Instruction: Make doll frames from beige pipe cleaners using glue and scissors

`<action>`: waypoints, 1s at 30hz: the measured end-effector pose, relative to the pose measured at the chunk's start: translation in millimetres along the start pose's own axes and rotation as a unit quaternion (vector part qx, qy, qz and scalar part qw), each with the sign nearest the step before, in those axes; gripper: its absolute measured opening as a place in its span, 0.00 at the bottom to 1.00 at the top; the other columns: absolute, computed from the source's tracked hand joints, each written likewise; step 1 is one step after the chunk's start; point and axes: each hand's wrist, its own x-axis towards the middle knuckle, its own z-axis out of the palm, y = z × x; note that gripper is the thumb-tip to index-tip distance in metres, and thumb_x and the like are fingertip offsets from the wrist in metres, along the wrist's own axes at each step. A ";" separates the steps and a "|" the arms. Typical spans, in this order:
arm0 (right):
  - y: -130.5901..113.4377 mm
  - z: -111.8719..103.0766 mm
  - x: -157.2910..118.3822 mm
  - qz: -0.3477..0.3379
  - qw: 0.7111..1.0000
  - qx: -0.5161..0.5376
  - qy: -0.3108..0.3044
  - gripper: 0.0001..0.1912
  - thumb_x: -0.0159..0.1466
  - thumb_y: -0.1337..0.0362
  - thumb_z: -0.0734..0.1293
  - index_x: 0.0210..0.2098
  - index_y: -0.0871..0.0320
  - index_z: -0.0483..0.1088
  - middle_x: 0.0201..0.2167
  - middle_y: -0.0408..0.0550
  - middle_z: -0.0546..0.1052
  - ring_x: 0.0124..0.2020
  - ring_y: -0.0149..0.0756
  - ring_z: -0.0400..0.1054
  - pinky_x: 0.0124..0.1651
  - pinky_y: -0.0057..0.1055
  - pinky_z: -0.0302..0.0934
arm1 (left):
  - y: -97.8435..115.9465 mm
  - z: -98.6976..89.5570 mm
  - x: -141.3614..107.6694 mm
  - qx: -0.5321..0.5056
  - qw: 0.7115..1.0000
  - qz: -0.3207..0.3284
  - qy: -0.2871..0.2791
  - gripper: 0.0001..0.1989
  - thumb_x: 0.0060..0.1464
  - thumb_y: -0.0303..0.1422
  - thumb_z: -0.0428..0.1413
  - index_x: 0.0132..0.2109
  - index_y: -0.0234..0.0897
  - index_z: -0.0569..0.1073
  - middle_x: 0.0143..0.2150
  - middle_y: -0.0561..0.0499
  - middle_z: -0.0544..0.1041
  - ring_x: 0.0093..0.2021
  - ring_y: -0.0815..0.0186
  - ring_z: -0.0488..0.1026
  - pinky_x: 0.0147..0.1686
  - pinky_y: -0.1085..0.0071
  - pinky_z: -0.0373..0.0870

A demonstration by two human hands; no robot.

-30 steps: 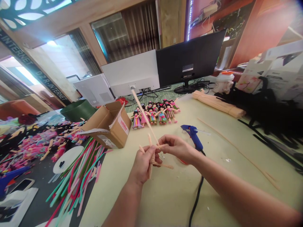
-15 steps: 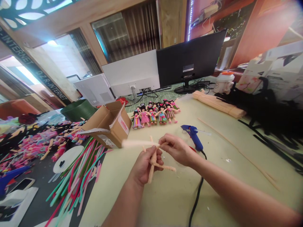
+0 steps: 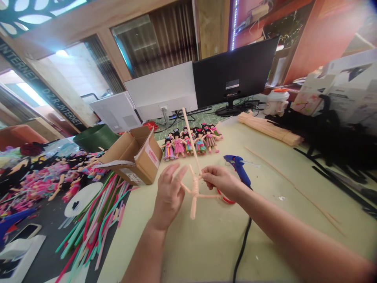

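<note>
A peach pipe-cleaner doll body [image 3: 194,188], with a wrapped middle and thin limbs, hangs over the table between my hands. My right hand [image 3: 219,180] pinches it at its upper right, where a long straight peach pipe cleaner [image 3: 191,137] sticks up and away from me. To the left is my left hand [image 3: 170,192], fingers raised and apart, close beside a thin limb of the doll body; no grip on it shows. Beyond my right hand lies a blue glue gun [image 3: 241,169]. A red ring-shaped item [image 3: 226,199] is partly hidden behind my right hand.
Several finished dolls [image 3: 188,143] lie near an open cardboard box [image 3: 138,157]. Colored pipe cleaners [image 3: 97,212] are heaped at left. A peach bundle [image 3: 271,129] and black strands [image 3: 332,137] lie at right. The glue gun's black cord [image 3: 245,243] runs toward me.
My left hand has let go of the doll body and moved left, its fingers opening. The long pipe cleaner has swung from pointing left to pointing up, while my right hand keeps its pinch.
</note>
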 end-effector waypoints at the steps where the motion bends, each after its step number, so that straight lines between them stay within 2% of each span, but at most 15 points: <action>1: 0.8 0.5 -0.3 0.005 1.000 0.013 -0.011 0.06 0.55 0.62 0.65 0.29 0.59 0.69 0.16 0.38 0.64 0.19 0.27 0.57 0.24 0.27 0.51 | 3.3 0.7 -0.4 0.029 0.999 0.034 -0.026 0.25 0.55 0.30 0.54 0.60 0.47 0.65 0.61 0.45 0.63 0.64 0.55 0.54 0.62 0.55 0.49; 3: 3.0 2.1 -0.8 0.011 0.998 0.044 -0.033 0.07 0.55 0.61 0.67 0.28 0.59 0.69 0.16 0.37 0.64 0.19 0.26 0.56 0.24 0.26 0.50 | 8.5 4.2 -1.7 0.059 0.995 0.061 -0.059 0.24 0.55 0.31 0.55 0.59 0.48 0.66 0.60 0.45 0.64 0.63 0.53 0.54 0.61 0.55 0.49; 8: 10.5 5.6 -1.2 0.031 0.991 0.109 -0.077 0.10 0.55 0.60 0.69 0.30 0.61 0.69 0.20 0.38 0.66 0.20 0.24 0.57 0.24 0.24 0.49 | 11.3 10.3 -4.2 0.035 0.998 0.036 -0.043 0.15 0.56 0.30 0.53 0.50 0.46 0.73 0.48 0.46 0.74 0.53 0.56 0.66 0.54 0.59 0.57; 11: 12.6 5.1 -1.0 0.037 0.984 0.143 -0.099 0.10 0.55 0.61 0.70 0.32 0.61 0.70 0.23 0.40 0.69 0.23 0.24 0.60 0.26 0.24 0.52 | 13.1 8.9 -4.3 -0.024 0.998 -0.011 -0.052 0.12 0.56 0.31 0.54 0.47 0.44 0.75 0.44 0.46 0.76 0.46 0.58 0.70 0.50 0.61 0.59; 14: 11.7 3.7 -0.7 0.017 0.980 0.163 -0.112 0.10 0.54 0.62 0.71 0.32 0.60 0.70 0.26 0.42 0.71 0.26 0.26 0.62 0.29 0.25 0.56 | 17.2 9.6 -4.2 -0.083 0.991 -0.092 -0.042 0.08 0.55 0.33 0.55 0.42 0.43 0.76 0.41 0.47 0.76 0.42 0.60 0.71 0.45 0.66 0.62; 18: 8.0 2.2 -0.4 -0.005 0.978 0.163 -0.128 0.09 0.54 0.63 0.71 0.32 0.60 0.71 0.27 0.43 0.72 0.27 0.27 0.64 0.31 0.25 0.58 | 23.3 13.7 -2.9 -0.139 0.966 -0.218 -0.025 0.08 0.53 0.38 0.57 0.36 0.40 0.76 0.33 0.50 0.77 0.34 0.63 0.71 0.36 0.71 0.64; 23: 8.6 1.6 1.1 -0.011 0.981 0.149 -0.125 0.11 0.53 0.63 0.72 0.34 0.61 0.72 0.30 0.45 0.73 0.29 0.28 0.65 0.33 0.26 0.59 | 27.2 14.3 0.5 -0.213 0.942 -0.259 -0.030 0.11 0.53 0.39 0.57 0.29 0.36 0.75 0.35 0.50 0.78 0.35 0.65 0.71 0.37 0.73 0.65; 30: 10.2 5.4 1.7 -0.032 0.988 0.117 -0.095 0.08 0.55 0.63 0.70 0.33 0.61 0.72 0.29 0.44 0.73 0.28 0.28 0.64 0.32 0.27 0.59 | 21.8 18.7 -0.6 -0.306 0.888 -0.344 -0.021 0.11 0.49 0.40 0.60 0.31 0.34 0.74 0.29 0.51 0.76 0.33 0.67 0.71 0.36 0.72 0.67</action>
